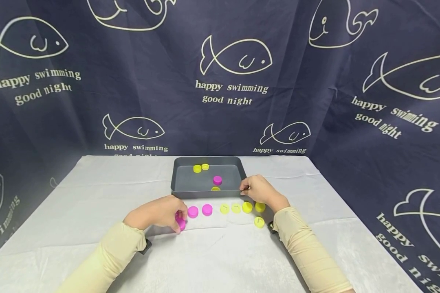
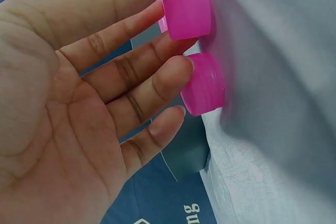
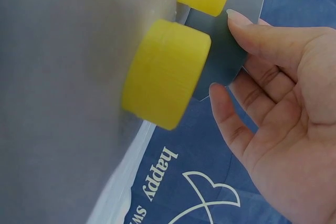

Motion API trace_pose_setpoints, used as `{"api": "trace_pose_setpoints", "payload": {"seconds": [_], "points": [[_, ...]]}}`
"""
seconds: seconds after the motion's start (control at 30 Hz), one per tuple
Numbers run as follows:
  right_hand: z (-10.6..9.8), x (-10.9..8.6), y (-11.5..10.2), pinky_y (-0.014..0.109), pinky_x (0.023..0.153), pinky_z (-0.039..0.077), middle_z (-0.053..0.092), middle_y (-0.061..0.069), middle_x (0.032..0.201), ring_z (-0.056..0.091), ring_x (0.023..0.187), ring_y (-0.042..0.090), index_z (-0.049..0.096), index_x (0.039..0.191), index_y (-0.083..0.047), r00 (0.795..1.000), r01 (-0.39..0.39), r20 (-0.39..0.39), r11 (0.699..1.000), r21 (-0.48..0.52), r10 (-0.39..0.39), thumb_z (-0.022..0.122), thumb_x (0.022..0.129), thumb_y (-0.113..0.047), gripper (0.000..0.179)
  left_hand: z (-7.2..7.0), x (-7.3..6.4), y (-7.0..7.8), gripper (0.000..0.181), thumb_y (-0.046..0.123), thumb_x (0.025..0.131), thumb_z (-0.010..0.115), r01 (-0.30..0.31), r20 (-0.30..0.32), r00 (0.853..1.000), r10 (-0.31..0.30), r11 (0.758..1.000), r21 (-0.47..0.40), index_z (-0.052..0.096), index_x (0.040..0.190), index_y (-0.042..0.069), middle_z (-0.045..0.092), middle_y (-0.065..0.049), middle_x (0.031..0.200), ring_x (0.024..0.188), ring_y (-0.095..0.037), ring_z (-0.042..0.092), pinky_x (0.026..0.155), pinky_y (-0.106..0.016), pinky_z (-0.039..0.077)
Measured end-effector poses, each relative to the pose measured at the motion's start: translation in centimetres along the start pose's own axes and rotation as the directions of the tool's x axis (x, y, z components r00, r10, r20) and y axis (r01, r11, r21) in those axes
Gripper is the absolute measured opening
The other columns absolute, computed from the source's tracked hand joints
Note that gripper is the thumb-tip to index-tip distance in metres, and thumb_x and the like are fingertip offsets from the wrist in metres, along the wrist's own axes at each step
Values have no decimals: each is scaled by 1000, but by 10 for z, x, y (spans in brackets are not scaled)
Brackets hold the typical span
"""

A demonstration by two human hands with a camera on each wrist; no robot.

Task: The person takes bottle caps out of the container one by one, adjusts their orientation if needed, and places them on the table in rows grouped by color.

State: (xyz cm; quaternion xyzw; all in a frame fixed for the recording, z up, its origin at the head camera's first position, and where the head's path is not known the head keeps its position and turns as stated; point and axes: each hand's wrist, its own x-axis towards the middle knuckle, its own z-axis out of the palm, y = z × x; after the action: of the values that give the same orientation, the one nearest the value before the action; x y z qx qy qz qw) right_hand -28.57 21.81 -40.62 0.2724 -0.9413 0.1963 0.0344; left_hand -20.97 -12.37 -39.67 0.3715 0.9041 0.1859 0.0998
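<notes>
Caps of magenta and yellow plastic, round and shallow, lie across the table (image 1: 220, 260), which wears a pale grey cloth. On my head feed, the person's left hand (image 1: 160, 210) is toward the left side of the row, with its fingers curled around 1 magenta cap (image 1: 181, 224); I see thumb and fingertips pinching it. A 2nd magenta cap (image 2: 205, 87) lies just beside it, at the tips of the same hand's other fingers, though I cannot tell whether they press on it. Next along, toward the table's right edge, I count 2 more magenta caps (image 1: 207, 210), then 4 yellow caps (image 1: 247, 207) in line; 1 further yellow cap (image 1: 259, 222) lies closer to the table's near edge, beside the right sleeve (image 1: 297, 236).

Beyond the row, near the middle of the table's far edge, I have a dark grey rectangular tray (image 1: 194, 195). It holds 3 yellow caps (image 1: 197, 169) and 1 magenta cap. The right hand (image 1: 259, 189) grips its near right corner, thumb outside the wall and the other fingers bent behind it, the gap narrowed to the wall's thickness. Behind everything hangs a dark blue fabric backdrop (image 1: 234, 126) printed with white fish.
</notes>
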Motion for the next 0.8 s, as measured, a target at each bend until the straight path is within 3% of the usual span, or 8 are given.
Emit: {"api": "trace_pose_setpoints", "payload": {"seconds": [0.5, 0.8], "points": [[1, -1, 0, 37, 85, 53, 72, -8, 81, 67, 84, 15, 77, 84, -10, 1000, -12, 4, 1000, 4, 12, 75, 86, -7, 4, -4, -1, 1, 19, 11, 71, 86, 6, -51, 999, -8, 999, -51, 72, 83, 14, 61, 13, 74, 69, -4, 54, 70, -28, 48], [1, 2, 1, 39, 87, 53, 73, -8, 82, 68, 87, 17, 77, 84, -11, 1000, -1, -2, 1000, 3, 1, 76, 84, -4, 7, -6, 1, 0, 15, 11, 76, 82, 26, -87, 996, -28, 999, -34, 73, 89, 13, 62, 13, 76, 71, -6, 56, 71, -30, 49]]}}
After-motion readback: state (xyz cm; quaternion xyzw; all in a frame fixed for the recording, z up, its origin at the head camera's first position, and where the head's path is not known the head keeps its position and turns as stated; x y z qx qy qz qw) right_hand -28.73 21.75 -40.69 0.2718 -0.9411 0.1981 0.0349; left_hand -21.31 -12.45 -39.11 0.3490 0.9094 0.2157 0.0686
